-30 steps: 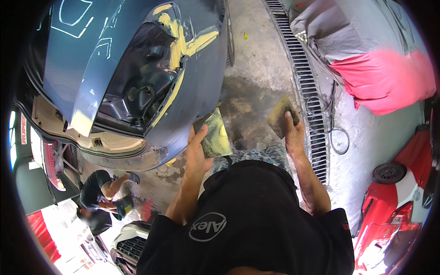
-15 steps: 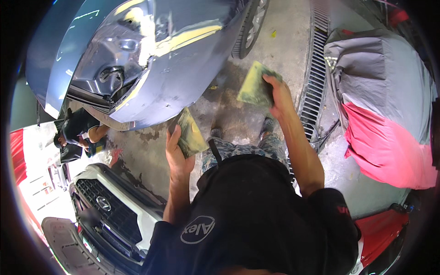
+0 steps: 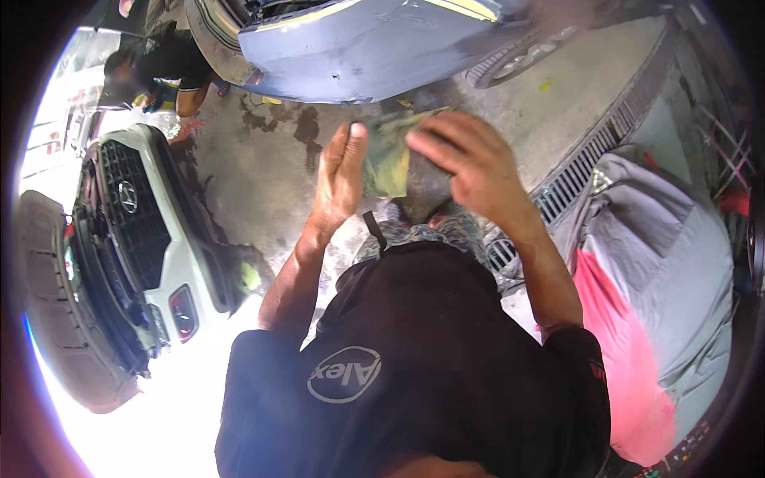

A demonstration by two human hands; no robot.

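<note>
Yellowish flat sheet point(image 3: 387, 170), bare hands point(image 3: 339, 177), stained concrete point(image 3: 263, 171)

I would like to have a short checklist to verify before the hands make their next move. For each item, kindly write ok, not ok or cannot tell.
1. Left hand at the pad: ok, it is at the left edge of the green-yellow pad.
2. Right hand grip: cannot tell, its fingers are blurred over the pad's right side.
3. Pad face clean: not ok, yellowish patches show on it.
4. Pad clear of the blue-grey car: ok, floor shows between them.
5. Co-worker away from the hands: ok, at the upper left, well apart.
</note>
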